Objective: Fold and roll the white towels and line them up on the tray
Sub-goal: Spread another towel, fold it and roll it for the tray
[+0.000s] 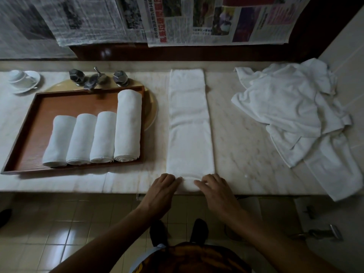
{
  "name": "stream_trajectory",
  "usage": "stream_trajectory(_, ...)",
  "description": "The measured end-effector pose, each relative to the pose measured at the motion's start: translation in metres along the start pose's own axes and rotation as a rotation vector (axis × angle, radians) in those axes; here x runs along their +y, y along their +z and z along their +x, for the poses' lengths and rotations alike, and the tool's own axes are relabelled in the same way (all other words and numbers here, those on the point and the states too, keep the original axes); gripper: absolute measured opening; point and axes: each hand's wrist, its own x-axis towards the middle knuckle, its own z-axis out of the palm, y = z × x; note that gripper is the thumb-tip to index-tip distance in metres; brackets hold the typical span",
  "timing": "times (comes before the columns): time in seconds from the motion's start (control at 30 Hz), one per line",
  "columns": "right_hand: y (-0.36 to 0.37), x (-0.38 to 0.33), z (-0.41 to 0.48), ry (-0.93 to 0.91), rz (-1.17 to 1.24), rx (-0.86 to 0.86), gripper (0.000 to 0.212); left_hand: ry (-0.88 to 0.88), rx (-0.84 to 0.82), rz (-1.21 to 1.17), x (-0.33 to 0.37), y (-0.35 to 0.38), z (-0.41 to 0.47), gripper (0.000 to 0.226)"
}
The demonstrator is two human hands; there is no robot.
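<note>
The pale marble table (242, 150) ends at a front edge just under the person's wrists, with tiled floor (78, 229) below. Bare marble lies open on both sides of the long folded white towel (190, 125): a narrower band toward the rectangular brown wooden tray (45, 107) on the left, and a wider one toward the heap of crumpled white towels (285, 107) on the right, part of which hangs over the front edge. Four rolled white towels (102, 136) lie side by side in the tray, touching, the rightmost longer than the rest; bare tray floor shows to their left and behind the three short ones. The folded white towel is a narrow, flat terry strip running straight away from the person, its near end turned up into a small first curl at the table's front edge. The left hand (163, 188) grips that curl at its left corner and the right hand (214, 188) at its right, fingers bent over the cloth.
</note>
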Motion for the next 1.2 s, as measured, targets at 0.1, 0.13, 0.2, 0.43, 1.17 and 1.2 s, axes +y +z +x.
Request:
stream_trajectory(0.1, -0.012, 0.005, 0.002, 0.101, 0.142, -0.076, 0.041, -0.080, 0.002, -0.076, -0.007, 0.001, -0.002, 0.029)
stream_trajectory(0.13, -0.016, 0.007, 0.006, 0.133, 0.200, -0.084, 0.031, -0.102, -0.020, -0.095, -0.009, -0.001, -0.001, 0.028)
stream_trajectory(0.2, -0.018, 0.012, 0.013, 0.160, 0.269, -0.084, 0.019, -0.100, -0.024, -0.123, -0.010, -0.005, 0.005, 0.027)
stream_trajectory(0.43, -0.011, -0.018, 0.003, 0.157, 0.019, 0.109, 0.049, -0.372, 0.045, -0.404, 0.005, -0.030, 0.027, 0.020)
stream_trajectory(1.17, 0.006, 0.005, 0.037, 0.037, -0.101, -0.113, 0.066, 0.024, 0.040, 0.059, -0.012, 0.010, 0.039, 0.087)
stream_trajectory(1.2, 0.004, 0.006, 0.037, 0.033, -0.095, -0.112, 0.063, 0.027, 0.028, 0.062, -0.014, 0.008, 0.040, 0.085)
